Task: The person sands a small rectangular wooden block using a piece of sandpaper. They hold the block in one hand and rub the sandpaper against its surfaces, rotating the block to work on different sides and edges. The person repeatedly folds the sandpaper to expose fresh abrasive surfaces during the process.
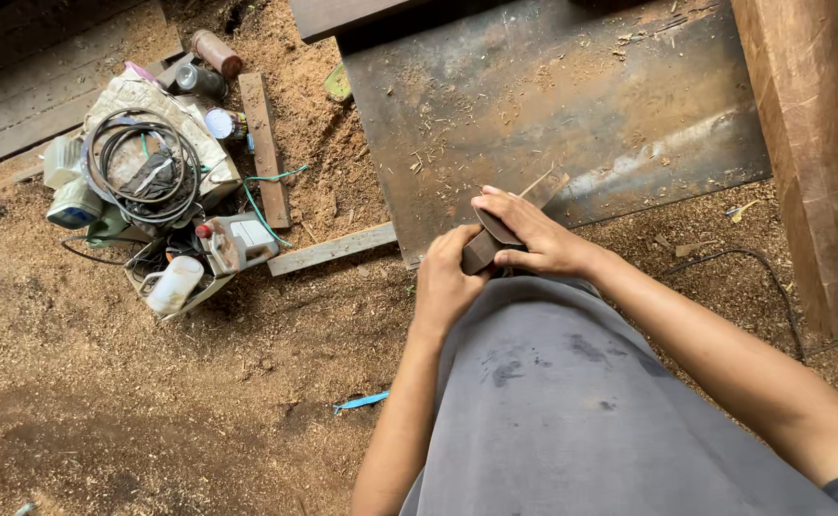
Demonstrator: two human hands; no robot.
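I look down at both hands in front of my grey shirt. My left hand (445,282) grips the lower end of a small dark wooden piece (484,250). My right hand (532,232) closes over its upper end, fingers wrapped across the top. The piece sits at the near edge of a rusty metal sheet (553,105) dusted with shavings. A thin pale splinter (539,182) pokes out just beyond my right fingers. Most of the piece is hidden by my hands.
Sawdust covers the ground. At left lies a heap with a coiled black cable (141,167), plastic bottles (175,284), cans (216,53) and a jug (237,242). A wooden slat (331,250) lies by the sheet. A thick timber beam (806,153) stands at right. A blue scrap (361,401) lies near.
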